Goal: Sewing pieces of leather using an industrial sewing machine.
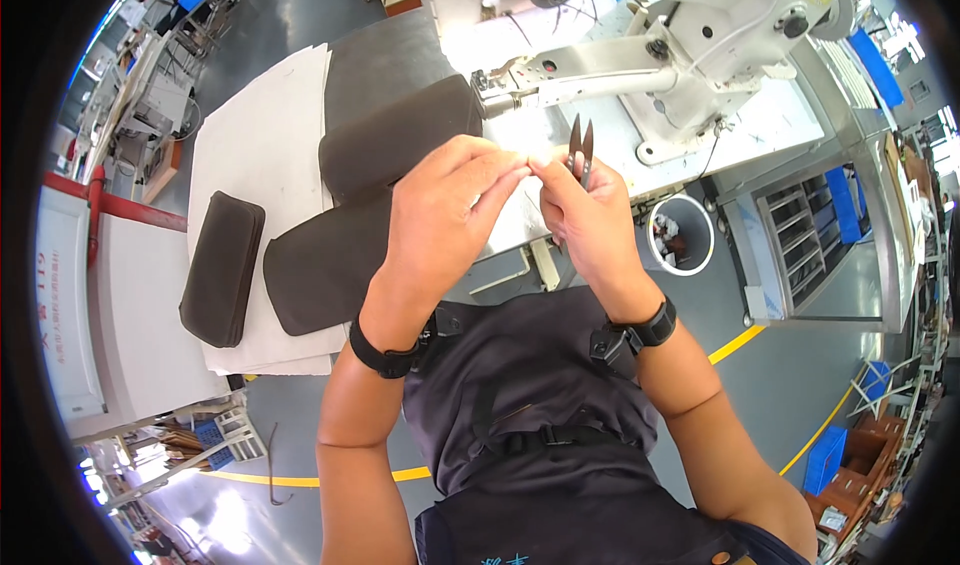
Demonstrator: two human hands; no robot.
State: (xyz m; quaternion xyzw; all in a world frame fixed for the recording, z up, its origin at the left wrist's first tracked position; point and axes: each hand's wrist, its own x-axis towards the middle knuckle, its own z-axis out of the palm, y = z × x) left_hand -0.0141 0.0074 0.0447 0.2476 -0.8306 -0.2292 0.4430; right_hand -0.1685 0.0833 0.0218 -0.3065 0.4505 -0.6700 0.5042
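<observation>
My left hand point(445, 200) and my right hand point(590, 215) meet fingertip to fingertip in front of the sewing machine point(690, 50). Small dark scissors point(581, 150) are tucked in my right hand, blades pointing up and slightly apart. Thumb and finger of my left hand are pinched together; whatever lies between them is too small to make out. Behind the left hand, a dark brown padded piece point(400, 135) reaches to the machine's arm. Another flat dark piece point(325, 265) lies nearer, partly hidden by my left wrist.
Further left, a dark zipped-looking case point(222, 270) rests on white sheets point(255, 125), beside a dark sheet point(380, 55). A white bin point(683, 235) with scraps stands on the floor at right. A metal-framed cabinet point(815, 235) is beyond it.
</observation>
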